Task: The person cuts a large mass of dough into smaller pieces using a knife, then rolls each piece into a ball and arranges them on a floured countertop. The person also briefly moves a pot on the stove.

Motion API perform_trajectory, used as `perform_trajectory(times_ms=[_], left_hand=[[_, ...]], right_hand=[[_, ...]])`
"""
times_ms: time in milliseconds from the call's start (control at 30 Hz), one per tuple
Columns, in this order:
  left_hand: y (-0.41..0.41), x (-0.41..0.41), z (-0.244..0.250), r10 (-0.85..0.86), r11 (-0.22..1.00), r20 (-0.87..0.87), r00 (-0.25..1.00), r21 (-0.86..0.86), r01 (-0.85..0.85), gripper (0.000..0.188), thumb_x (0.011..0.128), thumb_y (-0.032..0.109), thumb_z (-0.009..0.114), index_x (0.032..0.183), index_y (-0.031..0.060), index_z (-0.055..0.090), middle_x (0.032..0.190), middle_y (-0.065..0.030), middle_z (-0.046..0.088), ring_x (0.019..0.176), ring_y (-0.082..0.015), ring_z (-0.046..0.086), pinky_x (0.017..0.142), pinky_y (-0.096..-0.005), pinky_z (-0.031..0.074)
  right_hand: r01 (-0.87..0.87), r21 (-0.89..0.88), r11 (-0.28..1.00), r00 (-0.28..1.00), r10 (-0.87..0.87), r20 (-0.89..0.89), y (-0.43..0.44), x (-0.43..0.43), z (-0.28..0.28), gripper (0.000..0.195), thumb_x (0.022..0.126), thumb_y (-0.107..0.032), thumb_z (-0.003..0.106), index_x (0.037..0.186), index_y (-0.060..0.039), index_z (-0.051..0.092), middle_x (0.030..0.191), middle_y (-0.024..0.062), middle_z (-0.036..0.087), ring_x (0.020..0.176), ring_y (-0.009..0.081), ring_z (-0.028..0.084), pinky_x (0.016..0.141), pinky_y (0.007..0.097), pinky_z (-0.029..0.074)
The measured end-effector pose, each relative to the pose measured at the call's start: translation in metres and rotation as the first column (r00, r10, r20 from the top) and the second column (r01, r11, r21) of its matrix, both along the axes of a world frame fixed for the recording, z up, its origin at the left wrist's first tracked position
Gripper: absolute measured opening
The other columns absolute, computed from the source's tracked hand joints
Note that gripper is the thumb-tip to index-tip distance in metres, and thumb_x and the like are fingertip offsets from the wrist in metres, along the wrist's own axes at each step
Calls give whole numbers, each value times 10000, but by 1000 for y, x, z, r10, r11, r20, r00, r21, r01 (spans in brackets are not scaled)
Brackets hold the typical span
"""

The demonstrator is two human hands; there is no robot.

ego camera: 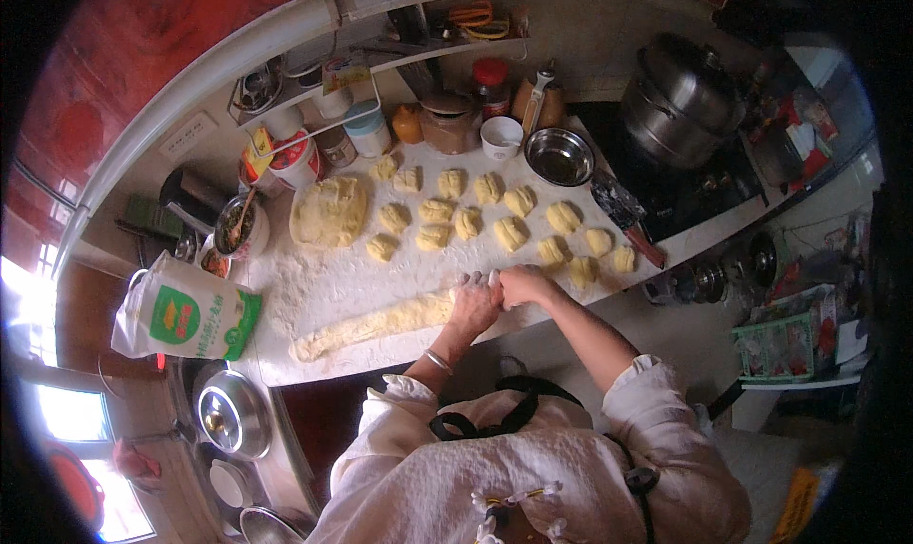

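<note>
A long log of yellowish dough [378,324] lies along the front edge of the floured white counter. My left hand [476,303] is closed around its right end. Pressed against it, my right hand [523,286] has curled fingers at the same end; whether dough is inside them is hidden. Beyond my hands, several folded dough pieces [510,234] are spread over the counter [342,273]. A large flattened dough lump [329,212] rests at the back left. Loose flour [282,298] covers the board left of the log.
A flour bag [189,316] stands at the left, by a bowl of chopped filling with a spoon [242,226]. Jars, a white cup [501,137] and a steel bowl [560,157] line the back. A cleaver [628,216] lies near the hob, which bears a steel steamer pot [681,105].
</note>
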State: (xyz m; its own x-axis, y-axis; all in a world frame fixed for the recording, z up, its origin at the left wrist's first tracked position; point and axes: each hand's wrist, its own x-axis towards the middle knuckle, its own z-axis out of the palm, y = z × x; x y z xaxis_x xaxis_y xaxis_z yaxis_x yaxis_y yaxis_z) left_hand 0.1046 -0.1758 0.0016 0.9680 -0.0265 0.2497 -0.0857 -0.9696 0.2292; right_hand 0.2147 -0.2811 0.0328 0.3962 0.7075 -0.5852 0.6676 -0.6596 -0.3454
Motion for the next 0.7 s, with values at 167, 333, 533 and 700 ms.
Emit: perform_trajectory(times_ms=[167,333,533,700], left_hand=[[-4,-1,4,-10,999,32,999,52,8,257,786,194,573,976,24,544,863,-118,602,874,-290,590,786,-426,444],[-1,2,-3,-52,985,89,995,-157,65,213,784,178,569,935,33,528,844,-127,558,854,-297,591,765,-397,462],[1,0,1,-91,981,50,995,-165,98,421,741,253,653,1063,10,535,937,-178,577,867,-343,595,812,-453,440],[-3,0,7,-72,995,-27,997,-67,70,410,790,264,579,1108,7,549,947,-151,619,894,-303,600,813,-450,424]], right_hand=[[-118,-47,992,977,108,-182,3,11,24,465,568,-364,810,830,-1,680,713,128,663,605,236,618,567,383,497],[187,-158,969,797,-244,-553,-1,24,-9,333,609,-278,816,806,-38,697,664,39,647,561,162,581,523,345,472],[10,-225,974,947,-81,-309,6,23,-1,292,596,-251,816,772,-45,707,711,70,680,563,195,613,513,343,487],[-68,-205,976,956,5,-294,3,28,-19,306,610,-252,790,807,-35,704,704,77,687,598,204,634,564,366,504]])
